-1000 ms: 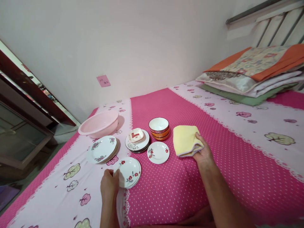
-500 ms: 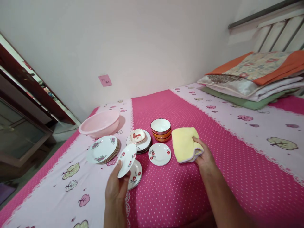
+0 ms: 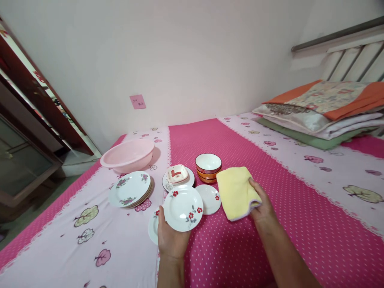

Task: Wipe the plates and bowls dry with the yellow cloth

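Note:
My left hand (image 3: 170, 240) grips a small white plate with red flowers (image 3: 183, 208) from below and holds it up over the bed, its face towards me. Beneath it a second plate of the same kind (image 3: 153, 229) lies on the cloth, mostly hidden. My right hand (image 3: 261, 204) is closed on the near corner of a folded yellow cloth (image 3: 235, 191), thumb on top. Another small flowered plate (image 3: 211, 198) lies between the held plate and the cloth.
Stacked orange bowls (image 3: 208, 168) stand behind the cloth. A small square dish (image 3: 177, 174) sits on a plate stack; a larger stack of plates (image 3: 129, 189) lies left. A pink basin (image 3: 127, 155) is at the back left. Folded bedding (image 3: 324, 108) lies far right.
My left hand lifted the top plate off the small stack and carried it right and towards me, turning its face up. My right hand stayed on the yellow cloth.

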Demonstrator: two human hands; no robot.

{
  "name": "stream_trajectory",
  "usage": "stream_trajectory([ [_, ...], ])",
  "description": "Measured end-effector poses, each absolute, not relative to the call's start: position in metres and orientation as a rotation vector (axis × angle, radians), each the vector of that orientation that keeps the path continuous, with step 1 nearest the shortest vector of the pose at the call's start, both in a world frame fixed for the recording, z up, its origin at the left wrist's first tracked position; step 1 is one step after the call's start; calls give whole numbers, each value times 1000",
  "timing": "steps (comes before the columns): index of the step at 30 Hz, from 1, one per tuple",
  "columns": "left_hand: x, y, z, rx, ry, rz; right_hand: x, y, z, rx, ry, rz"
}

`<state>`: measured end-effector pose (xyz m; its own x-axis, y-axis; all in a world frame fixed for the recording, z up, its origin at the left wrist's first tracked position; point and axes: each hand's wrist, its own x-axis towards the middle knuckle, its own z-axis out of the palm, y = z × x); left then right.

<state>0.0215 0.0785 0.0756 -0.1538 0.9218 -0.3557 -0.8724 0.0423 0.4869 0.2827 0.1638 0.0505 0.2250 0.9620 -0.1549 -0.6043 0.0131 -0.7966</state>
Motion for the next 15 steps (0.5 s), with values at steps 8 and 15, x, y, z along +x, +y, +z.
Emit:
stream_trajectory([
  [8,30,80,73,116,447,1539,265,134,95,-995,-537,1031],
  [15,37,82,63,209,139,1390,209,90,127,-976,-1540,91],
])
